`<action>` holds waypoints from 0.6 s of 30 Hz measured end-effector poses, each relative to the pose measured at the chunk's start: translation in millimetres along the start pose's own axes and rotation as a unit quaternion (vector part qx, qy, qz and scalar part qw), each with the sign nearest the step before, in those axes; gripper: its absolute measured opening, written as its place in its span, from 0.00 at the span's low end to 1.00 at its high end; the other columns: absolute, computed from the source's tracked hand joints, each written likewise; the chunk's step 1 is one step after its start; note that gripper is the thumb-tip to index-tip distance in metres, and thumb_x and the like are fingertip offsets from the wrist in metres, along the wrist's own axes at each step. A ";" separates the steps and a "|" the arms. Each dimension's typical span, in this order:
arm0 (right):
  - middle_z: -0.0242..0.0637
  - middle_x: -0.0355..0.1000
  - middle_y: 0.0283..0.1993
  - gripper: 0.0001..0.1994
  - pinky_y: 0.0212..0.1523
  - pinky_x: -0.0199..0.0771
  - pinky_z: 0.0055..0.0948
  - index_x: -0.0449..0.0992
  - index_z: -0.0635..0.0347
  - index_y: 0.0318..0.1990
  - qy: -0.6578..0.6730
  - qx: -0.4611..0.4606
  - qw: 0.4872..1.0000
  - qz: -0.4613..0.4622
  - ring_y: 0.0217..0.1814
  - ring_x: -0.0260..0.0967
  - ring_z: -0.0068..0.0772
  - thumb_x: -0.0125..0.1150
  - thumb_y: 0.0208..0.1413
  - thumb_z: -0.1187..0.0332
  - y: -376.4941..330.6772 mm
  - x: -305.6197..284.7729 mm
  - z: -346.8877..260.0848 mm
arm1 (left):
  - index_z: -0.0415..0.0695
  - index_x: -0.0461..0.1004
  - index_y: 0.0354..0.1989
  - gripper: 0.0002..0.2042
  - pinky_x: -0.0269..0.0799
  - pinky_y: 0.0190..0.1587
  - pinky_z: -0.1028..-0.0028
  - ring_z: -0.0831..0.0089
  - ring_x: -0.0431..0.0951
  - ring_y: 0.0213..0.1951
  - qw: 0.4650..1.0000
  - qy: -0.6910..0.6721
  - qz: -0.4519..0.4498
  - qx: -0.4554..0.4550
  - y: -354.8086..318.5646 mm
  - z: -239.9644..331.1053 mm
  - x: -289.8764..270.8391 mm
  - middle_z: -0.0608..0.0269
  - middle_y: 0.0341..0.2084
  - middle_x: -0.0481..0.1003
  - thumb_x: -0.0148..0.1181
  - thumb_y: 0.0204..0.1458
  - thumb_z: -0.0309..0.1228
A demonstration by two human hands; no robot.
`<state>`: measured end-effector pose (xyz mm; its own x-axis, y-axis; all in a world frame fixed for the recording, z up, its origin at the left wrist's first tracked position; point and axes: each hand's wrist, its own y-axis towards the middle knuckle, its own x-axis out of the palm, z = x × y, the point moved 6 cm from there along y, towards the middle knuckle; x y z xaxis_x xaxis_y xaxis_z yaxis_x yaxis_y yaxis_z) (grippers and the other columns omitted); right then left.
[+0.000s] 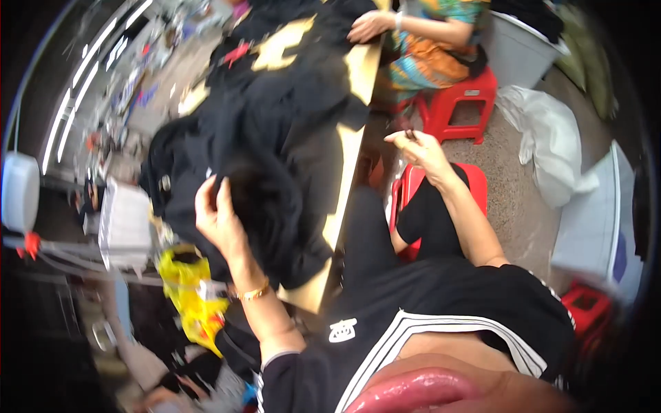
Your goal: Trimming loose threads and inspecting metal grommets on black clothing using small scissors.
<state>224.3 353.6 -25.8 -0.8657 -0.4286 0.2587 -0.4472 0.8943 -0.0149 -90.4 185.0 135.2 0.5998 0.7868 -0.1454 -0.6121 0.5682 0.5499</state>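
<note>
A heap of black cloth garments (275, 131) covers most of the wooden table. My left hand (222, 219), a gold bracelet at its wrist, is on the near left part of the heap. Its thumb and fingers pinch a bit of the black garment there, close to a tiny white spot. My right hand (425, 153) is raised off the table's right side, over the floor near a red stool. Its fingers are closed round a small dark thing, too blurred to name.
A person's hand (372, 26) rests on the cloth at the far end; that person sits on a red stool (460, 103). Pale table edge (350, 155) shows. White sack (547, 138) and grey bins (592, 220) stand right, a yellow bag (182, 282) left.
</note>
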 end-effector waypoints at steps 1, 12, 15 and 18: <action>0.15 0.51 0.18 0.13 0.16 0.38 0.14 0.74 0.63 0.45 0.000 0.022 1.000 -0.002 0.16 0.42 0.07 0.54 0.60 0.64 -9.7 8.9 -8.1 | 0.36 0.74 0.38 0.06 0.69 0.41 0.82 0.82 0.72 0.34 1.000 -0.010 -0.015 -0.008 -10.8 2.0 3.4 0.67 0.32 0.75 0.60 0.52 0.22; 0.15 0.52 0.17 0.11 0.15 0.38 0.14 0.75 0.62 0.46 -0.041 0.081 0.993 -0.073 0.15 0.42 0.06 0.53 0.59 0.67 -18.1 46.4 29.7 | 0.41 0.78 0.32 0.07 0.72 0.34 0.70 0.62 0.78 0.30 0.890 0.007 -0.445 -0.097 -184.8 -32.4 75.4 0.57 0.28 0.75 0.61 0.42 0.23; 0.16 0.52 0.17 0.12 0.15 0.39 0.12 0.74 0.62 0.47 -0.006 0.086 0.993 -0.087 0.15 0.43 0.07 0.53 0.60 0.67 -15.2 44.6 38.0 | 0.41 0.78 0.32 0.07 0.72 0.35 0.70 0.62 0.78 0.31 0.867 0.075 -0.488 -0.070 -190.4 -39.9 73.4 0.57 0.29 0.75 0.62 0.42 0.25; 0.15 0.52 0.18 0.11 0.14 0.38 0.13 0.75 0.61 0.44 -0.072 0.080 0.994 -0.033 0.14 0.43 0.07 0.54 0.59 0.65 -0.6 31.7 22.5 | 0.40 0.78 0.36 0.09 0.71 0.42 0.69 0.62 0.76 0.38 0.877 0.030 -0.473 -0.083 -179.0 -42.9 67.7 0.56 0.33 0.75 0.62 0.45 0.28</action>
<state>192.1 336.6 -39.3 -0.8514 -0.5099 0.1229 -0.5240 0.8368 -0.1585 37.7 146.8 -8.4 0.8545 -0.0474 -0.5173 0.0752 0.9966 0.0329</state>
